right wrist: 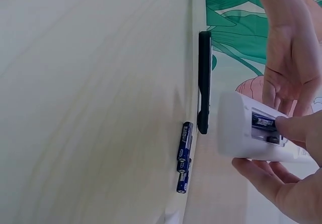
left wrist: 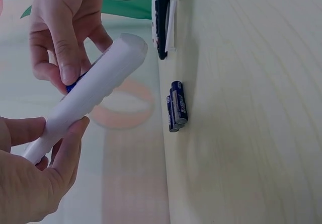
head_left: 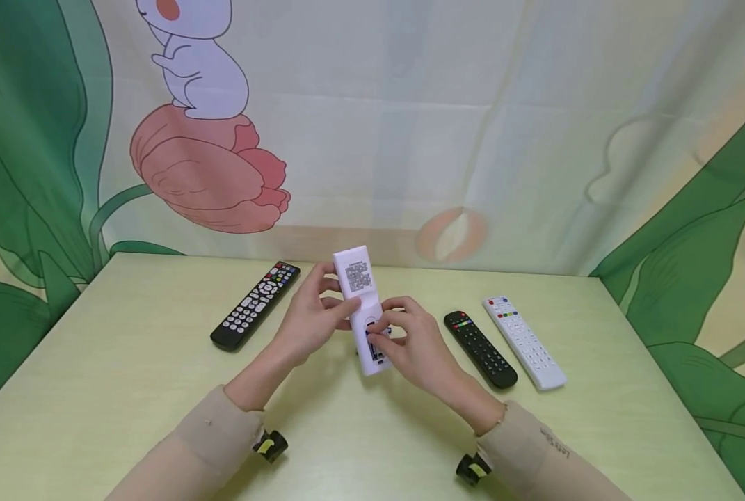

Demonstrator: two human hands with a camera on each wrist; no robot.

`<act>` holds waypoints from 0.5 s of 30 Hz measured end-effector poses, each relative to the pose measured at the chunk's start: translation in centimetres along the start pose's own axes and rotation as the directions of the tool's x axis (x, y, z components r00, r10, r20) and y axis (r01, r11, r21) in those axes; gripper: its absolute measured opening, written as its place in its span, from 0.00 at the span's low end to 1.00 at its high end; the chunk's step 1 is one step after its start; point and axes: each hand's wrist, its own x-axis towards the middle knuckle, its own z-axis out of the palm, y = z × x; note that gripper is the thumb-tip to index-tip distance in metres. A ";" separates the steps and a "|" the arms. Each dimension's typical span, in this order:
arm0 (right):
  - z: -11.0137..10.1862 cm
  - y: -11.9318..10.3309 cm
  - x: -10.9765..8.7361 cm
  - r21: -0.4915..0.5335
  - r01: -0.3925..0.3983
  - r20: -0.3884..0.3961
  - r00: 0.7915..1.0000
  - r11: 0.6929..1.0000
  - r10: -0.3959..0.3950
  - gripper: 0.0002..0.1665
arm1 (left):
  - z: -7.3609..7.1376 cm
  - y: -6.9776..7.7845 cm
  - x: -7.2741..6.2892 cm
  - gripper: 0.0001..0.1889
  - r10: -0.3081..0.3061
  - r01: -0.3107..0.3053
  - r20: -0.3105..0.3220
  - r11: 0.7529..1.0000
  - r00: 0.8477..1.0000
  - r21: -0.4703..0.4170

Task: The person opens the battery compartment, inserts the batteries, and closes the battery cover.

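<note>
A white remote control is held up tilted above the table, its back toward me with a printed code label and an uncovered battery compartment. My left hand grips its left side, thumb on the back and fingers behind. At the compartment, the thumb and forefinger of my right hand pinch a dark blue battery. That battery lies at least partly in the compartment in the right wrist view; a fingertip covers one end. Several loose blue batteries lie together on the table, mostly hidden behind the remote in the head view.
On the table, a black remote lies to the left. To the right are a smaller black remote and another white remote. A printed curtain hangs along the far edge.
</note>
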 end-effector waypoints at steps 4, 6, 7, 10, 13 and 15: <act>0.0 0.1 0.1 0.015 -0.020 -0.018 1.000 1.000 0.021 0.07 | 0.1 0.1 0.0 0.26 -0.001 0.001 0.007 1.000 1.000 -0.003; -0.1 0.1 0.1 0.014 -0.042 -0.029 0.999 0.999 0.043 0.09 | 0.1 0.3 0.0 0.27 0.002 -0.002 0.006 1.000 1.000 -0.002; -0.1 0.0 0.2 0.015 -0.056 -0.035 0.998 0.998 0.056 0.11 | 0.1 0.4 0.0 0.27 0.003 -0.003 0.006 1.000 1.000 0.001; -0.3 -0.1 0.3 0.009 -0.095 -0.051 0.994 0.995 0.095 0.21 | 0.1 0.6 0.0 0.27 -0.001 0.001 0.010 1.000 1.000 0.009; -0.4 -0.2 0.4 0.008 -0.107 -0.057 0.993 0.994 0.107 0.27 | 0.2 0.7 0.1 0.28 -0.002 0.002 0.013 1.000 1.000 0.011; -0.4 -0.2 0.4 0.008 -0.103 -0.060 0.993 0.995 0.103 0.27 | 0.2 0.8 0.1 0.28 0.000 0.000 0.014 1.000 1.000 0.007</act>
